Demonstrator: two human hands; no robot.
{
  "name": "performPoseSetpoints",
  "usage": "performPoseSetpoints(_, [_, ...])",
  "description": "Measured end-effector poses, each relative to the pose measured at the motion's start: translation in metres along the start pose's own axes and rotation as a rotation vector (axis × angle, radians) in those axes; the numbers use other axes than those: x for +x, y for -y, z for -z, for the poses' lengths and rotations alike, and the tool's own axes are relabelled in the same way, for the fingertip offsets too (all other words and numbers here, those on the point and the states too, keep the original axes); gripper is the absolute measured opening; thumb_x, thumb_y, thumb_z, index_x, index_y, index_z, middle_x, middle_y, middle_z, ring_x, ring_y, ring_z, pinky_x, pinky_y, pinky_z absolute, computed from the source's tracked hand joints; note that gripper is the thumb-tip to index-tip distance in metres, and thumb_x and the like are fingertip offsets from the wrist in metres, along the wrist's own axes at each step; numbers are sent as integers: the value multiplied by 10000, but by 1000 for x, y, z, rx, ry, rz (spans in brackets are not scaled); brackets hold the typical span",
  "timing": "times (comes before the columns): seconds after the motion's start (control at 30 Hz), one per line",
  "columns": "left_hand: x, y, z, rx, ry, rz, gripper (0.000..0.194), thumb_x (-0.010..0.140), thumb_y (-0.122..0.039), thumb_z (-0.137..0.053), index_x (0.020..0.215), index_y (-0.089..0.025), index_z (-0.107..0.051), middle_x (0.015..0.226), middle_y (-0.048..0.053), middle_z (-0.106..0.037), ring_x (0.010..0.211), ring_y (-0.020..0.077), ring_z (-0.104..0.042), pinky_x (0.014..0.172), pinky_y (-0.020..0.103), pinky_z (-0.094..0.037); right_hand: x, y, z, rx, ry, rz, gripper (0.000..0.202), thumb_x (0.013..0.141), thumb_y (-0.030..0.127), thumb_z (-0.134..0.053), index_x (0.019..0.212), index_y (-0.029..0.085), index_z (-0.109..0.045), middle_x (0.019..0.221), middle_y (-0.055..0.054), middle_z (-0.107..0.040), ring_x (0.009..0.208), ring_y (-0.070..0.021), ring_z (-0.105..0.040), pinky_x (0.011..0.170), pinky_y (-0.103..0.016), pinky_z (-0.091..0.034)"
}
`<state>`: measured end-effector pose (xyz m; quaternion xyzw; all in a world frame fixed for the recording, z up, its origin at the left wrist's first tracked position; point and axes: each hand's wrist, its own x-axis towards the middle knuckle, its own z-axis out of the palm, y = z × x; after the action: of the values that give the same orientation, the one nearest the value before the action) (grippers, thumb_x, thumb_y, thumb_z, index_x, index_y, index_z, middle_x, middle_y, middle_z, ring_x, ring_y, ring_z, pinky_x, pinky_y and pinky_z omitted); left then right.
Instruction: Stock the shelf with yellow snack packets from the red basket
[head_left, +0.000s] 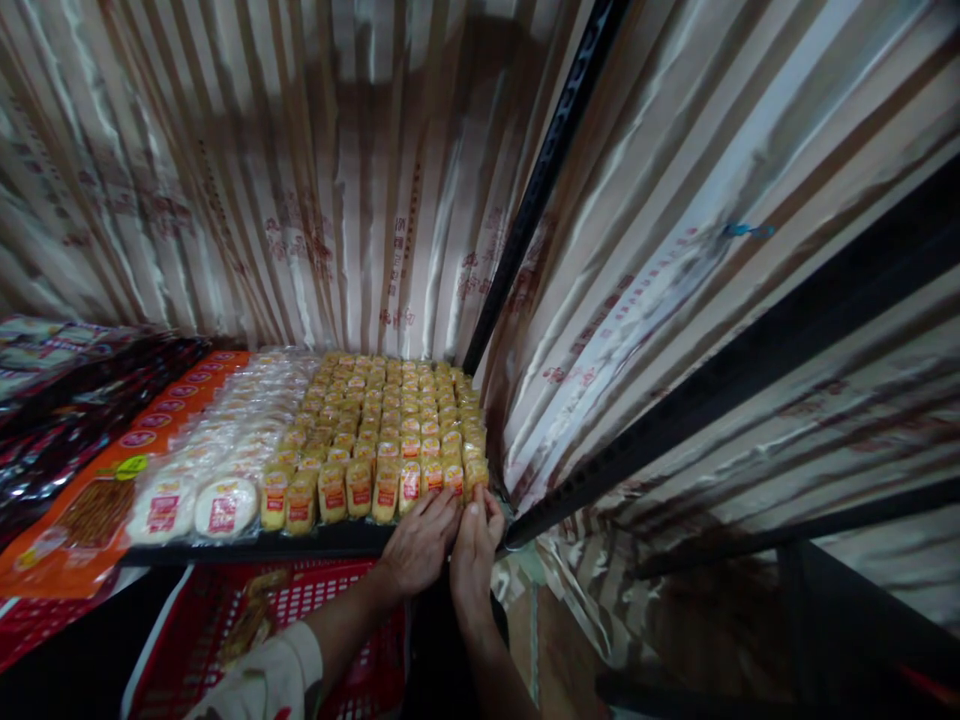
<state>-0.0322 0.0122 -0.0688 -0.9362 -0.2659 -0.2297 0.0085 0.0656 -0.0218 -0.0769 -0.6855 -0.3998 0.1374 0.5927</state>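
Observation:
Rows of small wrapped yellow cakes (386,490) with red-and-white labels stand packed upright on a dark shelf (300,543). At their front right, my left hand (424,540) rests its outstretched fingers against the lower fronts of the packets; its thumb is hidden. Just beside it, my right hand (474,550) has thumb and fingers closed around the bottom of the corner wrapped cake (475,472). The hands are close together, and their fingertips partly cover the front packets.
Left of the cakes lie round white packets (229,508), orange snack bags (97,510) and dark shiny packages (90,420). A red basket (352,600) with a packet inside sits below the shelf. Black metal posts (637,440) and printed pale sheeting (337,200) border the shelf.

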Motion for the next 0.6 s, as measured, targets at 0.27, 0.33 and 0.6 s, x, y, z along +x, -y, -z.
performPoseSetpoints(0.27, [-1, -1, 0, -25, 14, 21, 413, 893, -201, -377, 1291, -157, -477, 1281, 79, -554, 1323, 201, -324, 1097, 373, -254, 2, 12, 5, 47, -5, -73, 513, 901, 455, -281, 1294, 158, -424, 1278, -136, -411, 1157, -215, -451, 1005, -392, -372])
performPoseSetpoints(0.33, [-1, -1, -2, -25, 0, 26, 415, 897, -202, -368, 1297, -156, -470, 1292, 81, -545, 1323, 200, -325, 1091, 368, -265, 3, 11, 5, 6, -8, -31, 504, 899, 449, -294, 1275, 155, -458, 1268, -136, -413, 1168, -218, -434, 1015, -399, -352])
performPoseSetpoints(0.6, [-1, -3, 1, -30, 0, 54, 394, 895, -219, -403, 1271, -149, -496, 1315, 66, -531, 1312, 210, -343, 1093, 362, -267, 3, 4, 9, -71, -10, 51, 521, 887, 470, -298, 1173, 111, -545, 1195, -153, -457, 1174, -241, -410, 1037, -441, -295])
